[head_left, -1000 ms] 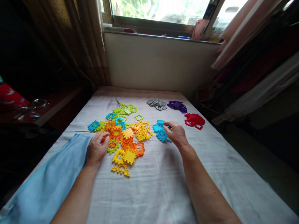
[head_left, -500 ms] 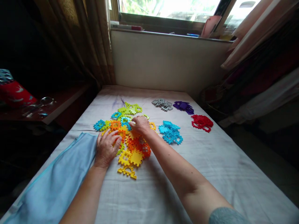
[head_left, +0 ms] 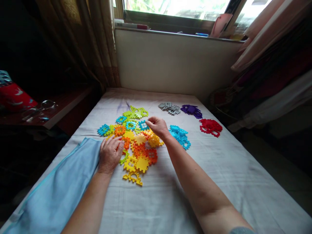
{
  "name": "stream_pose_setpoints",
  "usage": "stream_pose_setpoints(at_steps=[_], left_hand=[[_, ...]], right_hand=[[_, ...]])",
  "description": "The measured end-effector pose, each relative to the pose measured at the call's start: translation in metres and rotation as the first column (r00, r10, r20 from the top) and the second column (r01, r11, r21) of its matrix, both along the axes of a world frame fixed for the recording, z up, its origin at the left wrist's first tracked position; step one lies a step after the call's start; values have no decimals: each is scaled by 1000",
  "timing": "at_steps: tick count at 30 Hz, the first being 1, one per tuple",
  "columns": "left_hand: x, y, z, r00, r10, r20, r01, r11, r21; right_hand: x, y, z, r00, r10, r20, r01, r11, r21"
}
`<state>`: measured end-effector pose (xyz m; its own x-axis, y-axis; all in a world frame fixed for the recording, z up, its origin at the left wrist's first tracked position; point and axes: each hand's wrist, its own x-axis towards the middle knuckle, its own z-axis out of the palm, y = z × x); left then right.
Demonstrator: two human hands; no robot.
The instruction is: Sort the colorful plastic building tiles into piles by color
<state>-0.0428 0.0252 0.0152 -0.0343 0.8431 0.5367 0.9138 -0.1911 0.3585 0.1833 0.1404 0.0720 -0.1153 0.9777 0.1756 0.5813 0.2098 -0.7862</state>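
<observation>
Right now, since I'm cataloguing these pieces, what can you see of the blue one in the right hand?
The blue piece is a flat, squarish tile, apparently plastic, with notched edges and a window-like opening split by crossing bars. The right hand pinches its right side, its face turned toward the camera, at the far side of the mixed pile. Whether it touches other pieces is unclear.

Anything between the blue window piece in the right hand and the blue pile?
Only the right hand itself visibly stands between the blue window piece and the blue pile; yellow pieces lie nearer the camera. What lies under the hand is hidden.
</observation>
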Motion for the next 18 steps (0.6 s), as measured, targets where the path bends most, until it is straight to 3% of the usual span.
stream_pose_setpoints(at_steps=[3,9,15,18], left_hand=[[-2,2,-2,1000,-5,11,4,1000,23],[-7,6,-3,999,-30,35,27,996,82],[-10,8,-3,998,-25,56,18,992,126],[-10,8,-2,996,13,93,-23,994,110]], right_hand=[[53,-10,-4,996,-35,-88,37,999,12],[155,-26,-23,901,-315,-298,320,947,-34],[176,-33,-47,890,-397,-223,395,917,-56],[184,-35,-54,866,-477,-147,483,876,4]])
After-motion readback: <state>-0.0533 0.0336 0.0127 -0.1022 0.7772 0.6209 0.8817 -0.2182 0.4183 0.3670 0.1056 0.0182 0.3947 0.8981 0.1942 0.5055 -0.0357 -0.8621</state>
